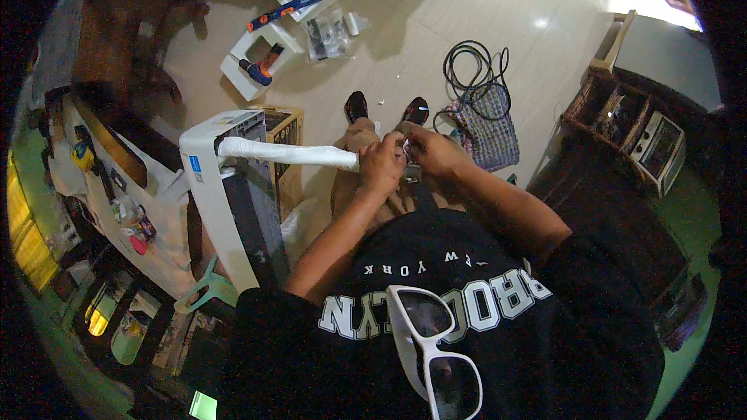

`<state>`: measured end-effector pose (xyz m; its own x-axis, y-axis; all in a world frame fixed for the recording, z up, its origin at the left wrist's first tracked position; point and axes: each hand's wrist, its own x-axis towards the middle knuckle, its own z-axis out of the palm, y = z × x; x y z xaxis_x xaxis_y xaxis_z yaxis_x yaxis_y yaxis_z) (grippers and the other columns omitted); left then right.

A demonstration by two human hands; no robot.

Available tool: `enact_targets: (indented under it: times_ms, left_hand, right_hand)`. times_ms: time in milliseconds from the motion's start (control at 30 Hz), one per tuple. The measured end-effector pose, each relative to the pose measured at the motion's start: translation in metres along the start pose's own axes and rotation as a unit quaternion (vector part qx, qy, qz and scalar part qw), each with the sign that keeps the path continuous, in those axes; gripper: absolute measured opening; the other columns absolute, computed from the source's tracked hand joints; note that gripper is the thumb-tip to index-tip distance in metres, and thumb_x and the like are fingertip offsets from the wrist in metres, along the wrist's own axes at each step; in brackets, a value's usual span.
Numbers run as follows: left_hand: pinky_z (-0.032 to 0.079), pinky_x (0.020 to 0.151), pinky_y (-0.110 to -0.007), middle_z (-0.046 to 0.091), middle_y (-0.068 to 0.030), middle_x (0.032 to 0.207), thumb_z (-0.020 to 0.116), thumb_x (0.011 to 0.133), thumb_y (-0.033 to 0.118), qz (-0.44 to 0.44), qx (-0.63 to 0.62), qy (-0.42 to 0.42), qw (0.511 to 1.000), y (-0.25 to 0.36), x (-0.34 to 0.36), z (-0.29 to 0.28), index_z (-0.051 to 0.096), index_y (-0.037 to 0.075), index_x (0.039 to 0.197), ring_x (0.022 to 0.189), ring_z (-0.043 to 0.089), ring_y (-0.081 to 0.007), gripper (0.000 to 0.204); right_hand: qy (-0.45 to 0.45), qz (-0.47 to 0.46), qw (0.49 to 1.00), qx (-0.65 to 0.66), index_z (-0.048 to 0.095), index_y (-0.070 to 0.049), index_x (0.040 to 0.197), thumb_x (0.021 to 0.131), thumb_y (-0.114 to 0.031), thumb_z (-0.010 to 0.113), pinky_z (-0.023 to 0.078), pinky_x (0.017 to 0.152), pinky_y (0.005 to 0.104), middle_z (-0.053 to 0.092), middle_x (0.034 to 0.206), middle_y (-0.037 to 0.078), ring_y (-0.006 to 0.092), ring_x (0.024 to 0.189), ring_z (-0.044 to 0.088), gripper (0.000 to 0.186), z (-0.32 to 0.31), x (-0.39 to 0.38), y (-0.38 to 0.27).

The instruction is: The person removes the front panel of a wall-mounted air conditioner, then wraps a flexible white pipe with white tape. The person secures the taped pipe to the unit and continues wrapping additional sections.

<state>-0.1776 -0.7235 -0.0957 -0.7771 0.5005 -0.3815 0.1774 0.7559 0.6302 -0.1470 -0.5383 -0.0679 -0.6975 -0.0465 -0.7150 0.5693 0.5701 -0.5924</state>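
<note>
A white-wrapped pipe (pixel 288 152) sticks out from the upper part of a tall white appliance housing (pixel 204 167) and runs level to my hands, in front of my lap. My left hand (pixel 381 165) is closed around the pipe's free end, its fingers curled. Close beside it, my right hand (pixel 436 155) has its fingers pinched together against the left fingertips. A small whitish bit shows between the two hands, too small to name. Below the fingers a small greyish piece (pixel 412 173) is partly visible. The fingers cover most of the pipe's end.
Ahead on the tiled floor lie a blue-orange spirit level (pixel 289 9), a cordless drill (pixel 264 66) on white foam, and plastic bags (pixel 327 35). A coiled black cable (pixel 475 70) rests partly over a woven mat (pixel 489 128). A cardboard box (pixel 286 163) stands behind the housing.
</note>
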Motion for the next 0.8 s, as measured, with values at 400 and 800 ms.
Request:
enact_targets:
  times_ms: [400, 800]
  left_hand:
    - [0.055, 0.089, -0.05, 0.074, -0.0212, 0.098, 0.065, 0.084, 0.03, -0.033, 0.076, -0.27, 0.959, -0.003, 0.021, -0.022, 0.078, 0.007, 0.092, 0.097, 0.07, -0.0399, 0.027]
    - [0.048, 0.093, -0.055, 0.073, -0.0174, 0.105, 0.068, 0.083, 0.021, -0.015, 0.108, -0.221, 0.969, -0.004, 0.014, -0.015, 0.073, 0.007, 0.103, 0.103, 0.067, -0.0399, 0.025]
  right_hand:
    - [0.014, -0.211, 0.976, 0.045, 0.063, -0.009, 0.123, 0.094, -0.021, 0.065, 0.055, 0.092, 0.0441, 0.066, 0.128, 0.017, 0.0387, 0.114, 0.065, 0.031, 0.0, -0.005, 0.052]
    - [0.005, -0.042, 0.996, -0.08, 0.061, -0.014, 0.126, 0.087, -0.018, 0.067, 0.054, 0.086, 0.0499, 0.07, 0.113, 0.019, 0.0425, 0.105, 0.068, 0.04, -0.015, -0.025, -0.031]
